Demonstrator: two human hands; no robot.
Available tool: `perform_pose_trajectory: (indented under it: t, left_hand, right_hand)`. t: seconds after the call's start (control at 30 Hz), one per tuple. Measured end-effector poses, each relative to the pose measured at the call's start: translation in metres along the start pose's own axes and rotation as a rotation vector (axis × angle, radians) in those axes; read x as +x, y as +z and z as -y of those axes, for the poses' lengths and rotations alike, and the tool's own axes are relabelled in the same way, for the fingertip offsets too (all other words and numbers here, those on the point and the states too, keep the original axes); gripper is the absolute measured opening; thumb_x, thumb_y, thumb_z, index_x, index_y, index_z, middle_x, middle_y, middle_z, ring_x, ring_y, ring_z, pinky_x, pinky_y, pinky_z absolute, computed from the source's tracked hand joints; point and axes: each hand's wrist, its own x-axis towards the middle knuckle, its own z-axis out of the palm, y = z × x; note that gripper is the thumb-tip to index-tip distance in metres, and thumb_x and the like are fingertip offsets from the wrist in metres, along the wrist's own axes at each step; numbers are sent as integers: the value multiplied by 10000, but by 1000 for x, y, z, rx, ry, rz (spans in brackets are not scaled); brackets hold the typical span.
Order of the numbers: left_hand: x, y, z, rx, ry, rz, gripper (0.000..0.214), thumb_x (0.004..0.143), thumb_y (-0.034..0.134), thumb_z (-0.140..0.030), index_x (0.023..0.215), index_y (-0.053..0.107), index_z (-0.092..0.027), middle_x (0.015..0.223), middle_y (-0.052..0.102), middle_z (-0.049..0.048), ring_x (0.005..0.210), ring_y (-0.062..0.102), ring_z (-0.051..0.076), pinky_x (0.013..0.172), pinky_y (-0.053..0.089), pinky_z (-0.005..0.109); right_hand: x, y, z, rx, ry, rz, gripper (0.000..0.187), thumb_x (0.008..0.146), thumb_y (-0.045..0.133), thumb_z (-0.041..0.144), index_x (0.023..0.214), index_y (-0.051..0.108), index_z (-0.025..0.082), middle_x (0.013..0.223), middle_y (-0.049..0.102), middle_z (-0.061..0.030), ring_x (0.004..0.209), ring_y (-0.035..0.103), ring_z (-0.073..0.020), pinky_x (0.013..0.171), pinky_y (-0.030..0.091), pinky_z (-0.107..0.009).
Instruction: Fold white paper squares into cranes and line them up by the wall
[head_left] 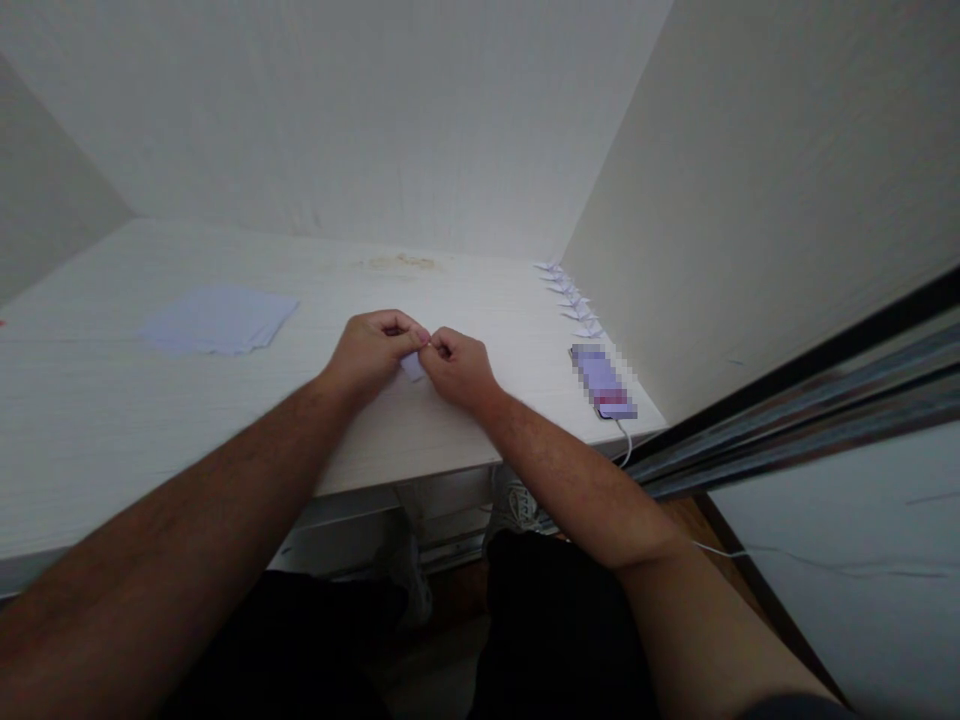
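Both of my hands meet over the middle of the white desk (112,420). My left hand (373,352) and my right hand (456,366) are closed, pinching a small folded piece of pale paper (412,367) between their fingertips. Only a corner of the paper shows below the thumbs; the rest is hidden by my fingers. The hands touch each other at the fingertips.
A stack of pale square sheets (219,319) lies to the left on the desk. Several small folded paper figures (571,298) line the right wall. A phone (603,381) with a white cable (626,447) rests near the desk's right front corner. Walls enclose the desk.
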Motion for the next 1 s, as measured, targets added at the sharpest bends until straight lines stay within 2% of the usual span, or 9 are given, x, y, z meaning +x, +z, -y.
perform_pose_trajectory:
  t: [0.1,0.23,0.37,0.57,0.63,0.73,0.83,1.0]
  left_hand:
    - [-2,1,-3,25,5,-2,93,686,761,-247,638,696,-200,654,678,16,603,577,136,617,466,275]
    - [-4,2,-8,97,31,-74,96,677,757,-218,623,680,-198,651,672,10,612,569,135,626,459,278]
    - [-3,3,-6,42,37,-118,102,672,764,-241,635,685,-188,647,670,14,608,554,136,603,433,276]
    - [1,1,2,-53,35,-116,75,686,728,-237,671,712,-165,658,670,20,614,546,138,602,410,273]
    - [3,0,5,-138,-4,-69,49,679,707,-211,677,710,-162,671,670,23,612,542,136,588,401,267]
    - [3,-2,4,-359,-139,15,50,660,689,-203,678,691,-156,624,617,24,546,508,132,504,348,260]
    - [0,-4,-2,-526,-194,92,93,671,703,-234,664,665,-150,643,596,30,568,531,135,508,406,258]
    - [-4,-8,-7,-591,-239,216,163,663,753,-268,705,656,-144,636,563,13,555,526,132,473,453,256]
  right_hand:
    - [0,-1,0,-36,-20,4,304,891,542,334,623,464,214,578,466,60,588,420,-104,598,291,-268]
    - [2,-1,0,-66,-14,32,392,911,540,351,565,425,205,557,427,57,571,391,-94,586,246,-278]
    - [4,0,-1,-22,19,31,494,935,530,456,531,395,206,526,373,58,548,346,-91,568,227,-280]
    - [5,-3,-3,110,60,48,456,876,572,460,522,436,207,512,384,53,555,364,-99,557,235,-274]
    - [6,-5,-5,182,74,41,431,846,580,442,513,441,208,510,379,54,545,344,-97,551,236,-276]
    - [6,-4,-9,345,94,38,427,822,595,483,529,448,210,516,382,56,536,319,-94,544,246,-273]
    - [5,-3,-11,448,94,15,458,802,634,520,533,426,213,531,371,58,541,301,-91,543,248,-268]
    - [5,-2,-9,485,73,-6,472,778,676,576,561,478,207,550,421,50,562,342,-96,559,282,-262]
